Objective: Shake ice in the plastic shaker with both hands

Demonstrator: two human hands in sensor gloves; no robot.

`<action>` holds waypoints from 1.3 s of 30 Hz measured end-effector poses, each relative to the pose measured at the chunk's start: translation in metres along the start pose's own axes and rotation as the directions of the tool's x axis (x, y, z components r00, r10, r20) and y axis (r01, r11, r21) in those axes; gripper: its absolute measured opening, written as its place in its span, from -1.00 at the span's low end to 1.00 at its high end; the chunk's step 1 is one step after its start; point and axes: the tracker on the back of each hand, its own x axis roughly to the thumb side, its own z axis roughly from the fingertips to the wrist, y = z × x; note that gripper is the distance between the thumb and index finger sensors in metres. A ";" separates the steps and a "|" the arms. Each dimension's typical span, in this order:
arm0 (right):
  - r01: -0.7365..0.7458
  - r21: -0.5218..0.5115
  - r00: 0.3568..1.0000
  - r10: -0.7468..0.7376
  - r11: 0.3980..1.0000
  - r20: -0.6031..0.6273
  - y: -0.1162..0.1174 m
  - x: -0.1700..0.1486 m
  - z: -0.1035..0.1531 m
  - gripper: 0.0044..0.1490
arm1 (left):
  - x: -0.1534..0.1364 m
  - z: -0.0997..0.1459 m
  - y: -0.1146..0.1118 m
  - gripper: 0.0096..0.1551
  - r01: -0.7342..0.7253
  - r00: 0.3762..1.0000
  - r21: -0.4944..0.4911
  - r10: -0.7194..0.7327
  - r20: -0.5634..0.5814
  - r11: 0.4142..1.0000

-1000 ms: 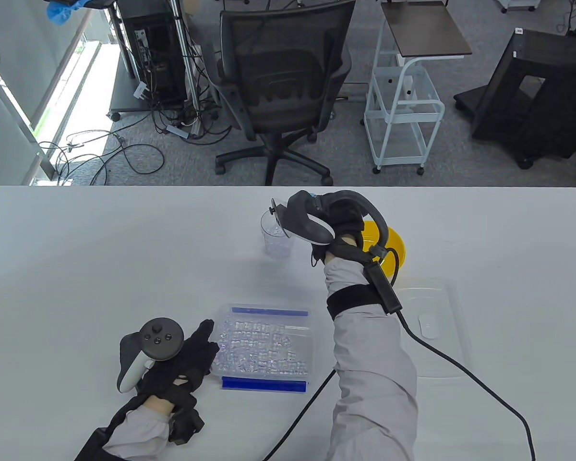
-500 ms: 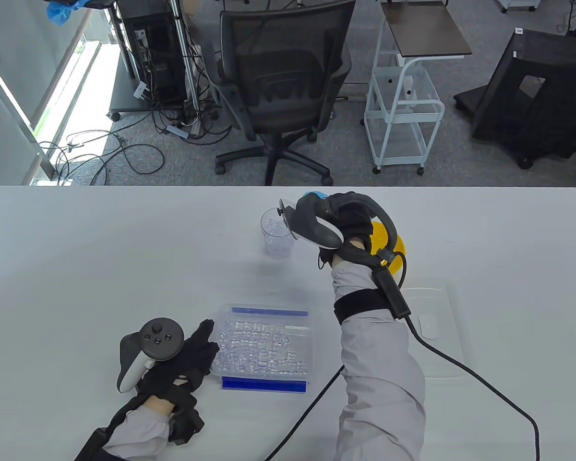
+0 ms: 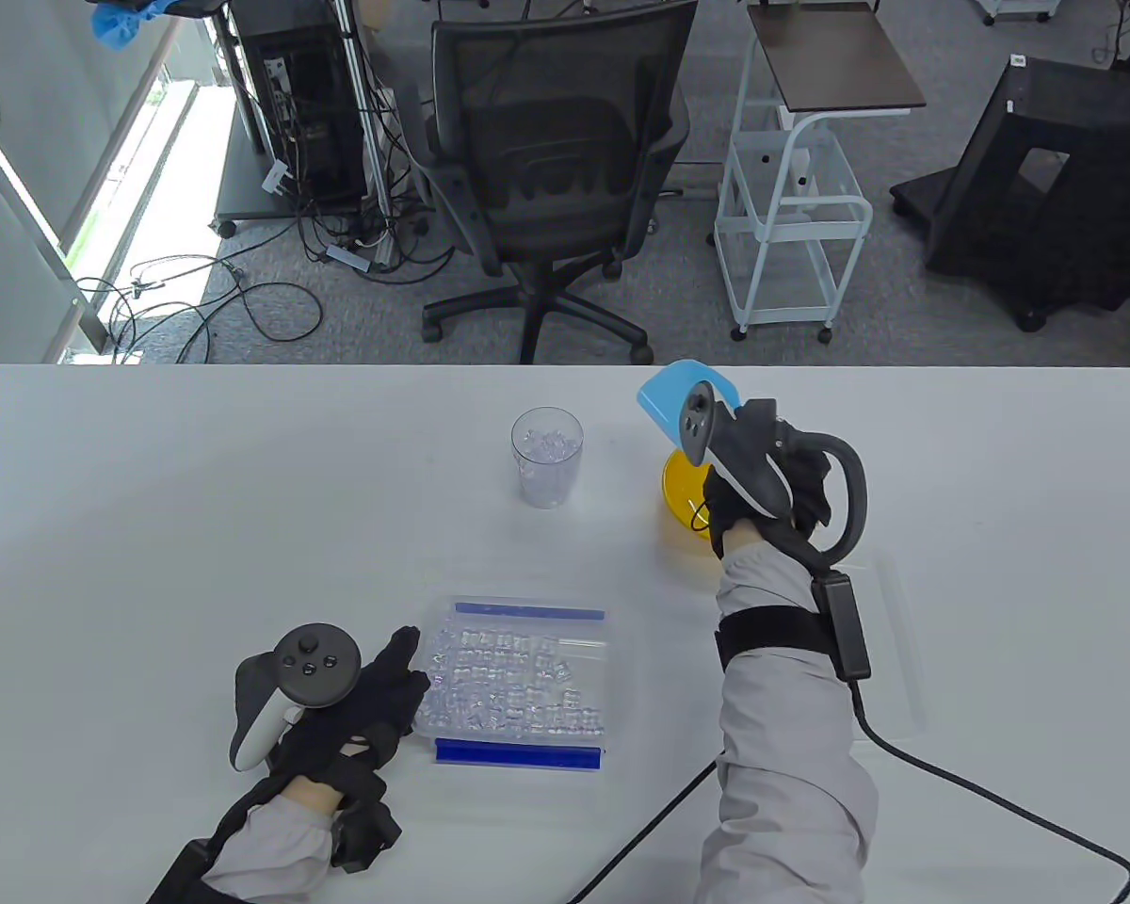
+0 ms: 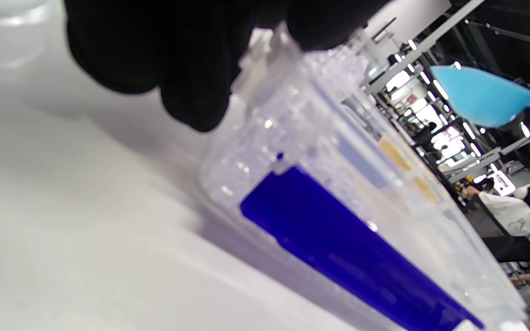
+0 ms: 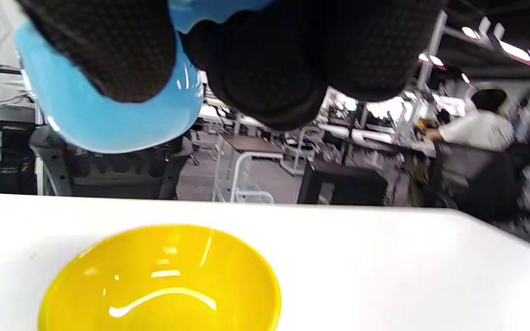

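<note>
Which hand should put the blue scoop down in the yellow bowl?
The right hand, probably. It already holds the blue scoop and hangs just above the yellow bowl. The left hand rests far off, touching the ice tray.

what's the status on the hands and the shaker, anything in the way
Right hand holds blue scoop over yellow bowl. Left hand rests on ice tray. Shaker cup upright, ice inside, untouched, no lid on.

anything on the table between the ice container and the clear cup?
No. In the table view, only bare white table lies between the ice container and the clear cup; the yellow bowl sits off to the cup's right.
</note>
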 end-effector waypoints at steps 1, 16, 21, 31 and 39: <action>0.028 0.021 0.999 -0.028 0.999 -0.030 0.004 -0.005 0.002 -0.22 | 0.000 0.000 0.000 -0.29 0.000 1.000 0.000 0.000 0.000 1.000; 0.233 0.275 0.956 -0.168 0.933 -0.240 0.091 -0.025 0.025 -0.16 | -0.001 -0.002 -0.001 -0.29 0.003 1.000 0.002 -0.003 0.001 1.000; 0.213 0.311 0.963 -0.146 0.926 -0.225 0.093 -0.022 0.024 -0.15 | -0.001 -0.002 -0.001 -0.29 0.005 1.000 0.002 -0.005 0.001 1.000; 0.232 0.322 0.962 -0.168 0.918 -0.213 0.088 -0.035 0.029 -0.13 | -0.001 -0.002 -0.002 -0.29 0.014 1.000 0.006 -0.014 -0.002 1.000; 0.275 0.241 0.961 -0.259 0.931 -0.096 0.067 -0.045 0.057 -0.18 | 0.000 0.000 -0.002 -0.29 0.010 1.000 0.013 -0.010 -0.012 1.000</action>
